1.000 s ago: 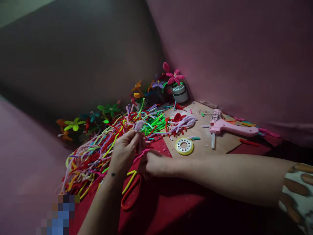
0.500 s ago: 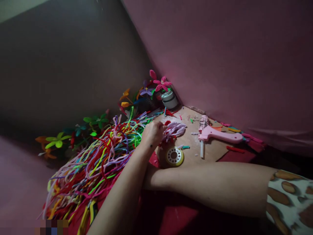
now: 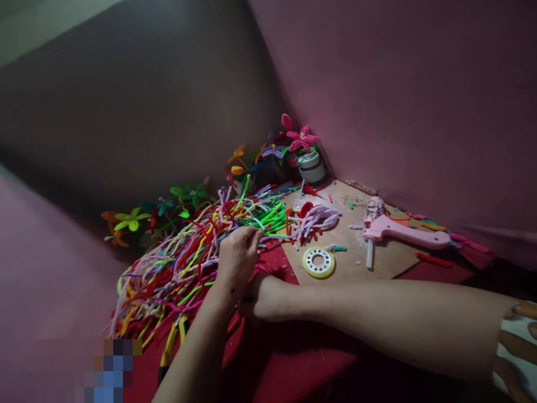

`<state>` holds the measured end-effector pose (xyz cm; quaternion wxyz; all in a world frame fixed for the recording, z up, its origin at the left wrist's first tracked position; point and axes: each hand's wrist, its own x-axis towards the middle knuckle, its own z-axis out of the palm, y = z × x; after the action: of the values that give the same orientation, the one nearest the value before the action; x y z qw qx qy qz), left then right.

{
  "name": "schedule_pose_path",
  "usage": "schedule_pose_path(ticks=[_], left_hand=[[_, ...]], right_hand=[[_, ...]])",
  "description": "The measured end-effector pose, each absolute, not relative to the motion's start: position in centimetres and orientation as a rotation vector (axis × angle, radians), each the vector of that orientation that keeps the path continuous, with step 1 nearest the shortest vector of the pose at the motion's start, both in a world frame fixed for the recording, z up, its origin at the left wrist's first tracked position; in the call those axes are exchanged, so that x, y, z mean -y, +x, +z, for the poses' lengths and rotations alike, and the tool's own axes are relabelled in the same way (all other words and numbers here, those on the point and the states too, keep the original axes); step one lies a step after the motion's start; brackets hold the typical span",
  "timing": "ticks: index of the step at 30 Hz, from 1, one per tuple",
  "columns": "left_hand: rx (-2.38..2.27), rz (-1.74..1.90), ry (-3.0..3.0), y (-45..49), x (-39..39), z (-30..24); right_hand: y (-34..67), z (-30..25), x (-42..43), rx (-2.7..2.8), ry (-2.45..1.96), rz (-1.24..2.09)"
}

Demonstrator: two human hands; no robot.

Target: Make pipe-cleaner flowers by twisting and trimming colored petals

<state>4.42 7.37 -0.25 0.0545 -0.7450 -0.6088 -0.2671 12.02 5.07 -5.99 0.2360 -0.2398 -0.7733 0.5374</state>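
My left hand (image 3: 238, 254) is closed in a pinch at the right side of a heap of colourful pipe cleaners (image 3: 168, 268). A lilac pipe cleaner (image 3: 277, 238) runs from its fingertips toward a looped lilac bundle (image 3: 316, 221) on the board. Just below it, my right hand (image 3: 268, 298) is curled closed over the red surface. Its fingers are turned away, so what it holds is hidden. A white and yellow tape roll (image 3: 319, 262) lies to the right of both hands.
A pink glue gun (image 3: 406, 232) rests on the brown board (image 3: 348, 274). Pliers with yellow and black handles (image 3: 170, 347) lie by my left forearm. Pipe-cleaner flowers (image 3: 133, 219) and a grey-white jar (image 3: 311, 168) stand along the walls.
My left hand has drawn back from the lilac bundle toward me and left, with a lilac strand at its fingers. My right hand has come more into sight. The view has shifted left.
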Motion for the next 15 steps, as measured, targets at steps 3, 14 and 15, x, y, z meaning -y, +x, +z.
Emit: schedule_pose_path(ticks=[3,14,15], left_hand=[[2.037,-0.933,-2.181,0.8,-6.4,0.0],[2.128,-0.769,-2.024,-5.9,-5.2,-3.2],[2.111,-0.689,-2.028,-5.9,-5.2,-3.5]], right_hand=[[12.2,-6.7,-4.9,2.282,-0.644,1.282],[12.2,-6.6,-3.9,2.398,-0.629,1.074],[12.2,-6.6,-3.8,2.398,-0.637,1.087]])
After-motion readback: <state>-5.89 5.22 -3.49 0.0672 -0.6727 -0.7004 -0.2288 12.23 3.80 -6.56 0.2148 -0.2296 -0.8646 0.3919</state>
